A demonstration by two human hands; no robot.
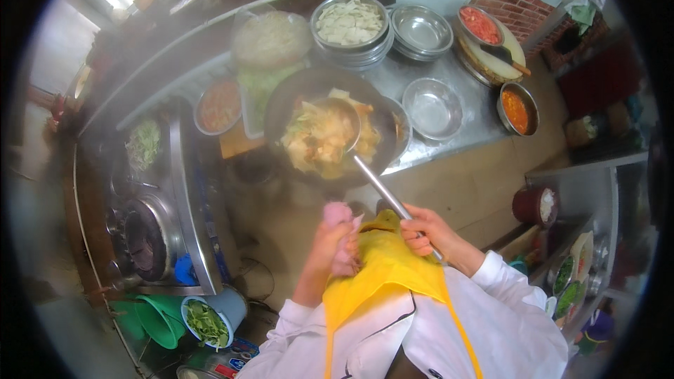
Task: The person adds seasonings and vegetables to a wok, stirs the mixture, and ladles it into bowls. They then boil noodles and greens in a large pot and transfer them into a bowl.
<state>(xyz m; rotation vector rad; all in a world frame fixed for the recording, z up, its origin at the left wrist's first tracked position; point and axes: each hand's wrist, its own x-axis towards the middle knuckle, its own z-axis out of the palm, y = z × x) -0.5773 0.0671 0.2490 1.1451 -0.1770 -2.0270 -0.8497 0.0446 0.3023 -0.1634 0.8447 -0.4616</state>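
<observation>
My left hand (337, 237) is closed around a pink cloth (337, 213) at the near side of a dark wok (284, 84); any wok handle under the cloth is hidden. In the wok lies steaming cooked food (310, 142) with pale, leafy-looking pieces. My right hand (432, 231) grips the metal handle of a ladle (379, 184), whose round bowl rests in the food. The wok is raised by the edge of a steel table (376, 76). Partly behind its right rim stands a metal bowl (404, 134) with some food in it.
On the table are an empty metal bowl (433, 109), stacked bowls (422, 29), a bowl of white slices (349, 22), and a cleaver (497, 53) on a round chopping board (513, 45). To the left is a stove burner (145, 242); buckets (163, 321) stand below it.
</observation>
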